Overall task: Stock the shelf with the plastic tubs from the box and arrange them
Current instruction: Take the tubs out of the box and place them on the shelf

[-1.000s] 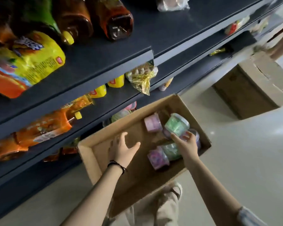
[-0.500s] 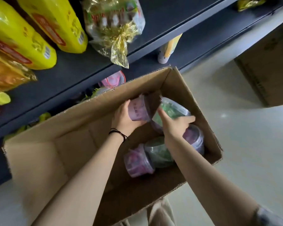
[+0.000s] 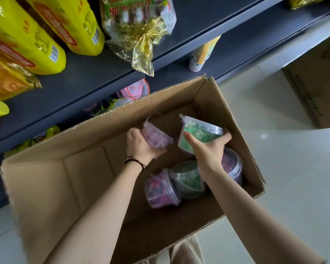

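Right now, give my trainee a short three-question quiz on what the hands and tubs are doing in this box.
1. True or false: the left hand holds a pink tub.
2. Which tub does the right hand grip? A) green tub B) yellow bottle C) gold-tied bag
3. Fill in: besides the two held tubs, ___ more tubs lie in the cardboard box.

Key
1. True.
2. A, the green tub with a clear lid.
3. Three: a pink one, a green one and a purple one, partly under the right wrist.
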The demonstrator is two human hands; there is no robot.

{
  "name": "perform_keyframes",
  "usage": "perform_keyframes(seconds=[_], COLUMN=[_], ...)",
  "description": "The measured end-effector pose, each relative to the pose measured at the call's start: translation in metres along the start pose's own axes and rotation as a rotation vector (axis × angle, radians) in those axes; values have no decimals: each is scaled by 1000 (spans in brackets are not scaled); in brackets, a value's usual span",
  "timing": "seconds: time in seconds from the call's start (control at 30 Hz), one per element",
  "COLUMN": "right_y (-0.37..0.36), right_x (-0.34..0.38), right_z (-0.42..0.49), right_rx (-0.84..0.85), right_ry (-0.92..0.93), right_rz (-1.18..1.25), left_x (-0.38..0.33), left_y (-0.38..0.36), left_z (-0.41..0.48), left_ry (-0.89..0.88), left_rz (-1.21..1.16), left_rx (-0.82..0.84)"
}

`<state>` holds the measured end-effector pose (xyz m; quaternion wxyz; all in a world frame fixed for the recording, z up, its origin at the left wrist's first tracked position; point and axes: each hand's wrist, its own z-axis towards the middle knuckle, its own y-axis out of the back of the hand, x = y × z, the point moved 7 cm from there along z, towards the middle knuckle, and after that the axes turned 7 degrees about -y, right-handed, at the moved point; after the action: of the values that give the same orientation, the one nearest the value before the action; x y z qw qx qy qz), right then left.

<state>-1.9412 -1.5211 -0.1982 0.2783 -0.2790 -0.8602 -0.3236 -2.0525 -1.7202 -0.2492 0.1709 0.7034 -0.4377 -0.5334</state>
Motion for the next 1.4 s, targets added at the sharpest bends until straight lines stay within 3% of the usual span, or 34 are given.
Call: perform_keyframes(seconds=[0.2, 0.3, 0.53, 0.77, 0.9, 1.2, 1.4], right_y=[2, 7, 37, 66, 76, 48, 9], right_x=[26, 53, 155, 292, 334, 321, 270], right_z=[-31, -57, -152, -309, -401, -588, -680], right_rx=[118, 174, 320, 428, 525, 711, 761], right_ry=[179, 298, 524, 851, 997, 1146, 1149], right_rz=[-84, -106, -92, -4, 73, 131, 127], left_x=[17, 0, -73, -155, -173, -117, -43], left_y=[47, 87, 232, 374, 448, 575, 626], left_z=[-59, -82, -141, -234, -295, -436, -502], left_ry=[220, 235, -7, -215, -322, -446, -429], left_rz=[-298, -400, -539, -751, -816, -845, -804], left_rx=[-129, -205, -450, -712, -841, -997, -958])
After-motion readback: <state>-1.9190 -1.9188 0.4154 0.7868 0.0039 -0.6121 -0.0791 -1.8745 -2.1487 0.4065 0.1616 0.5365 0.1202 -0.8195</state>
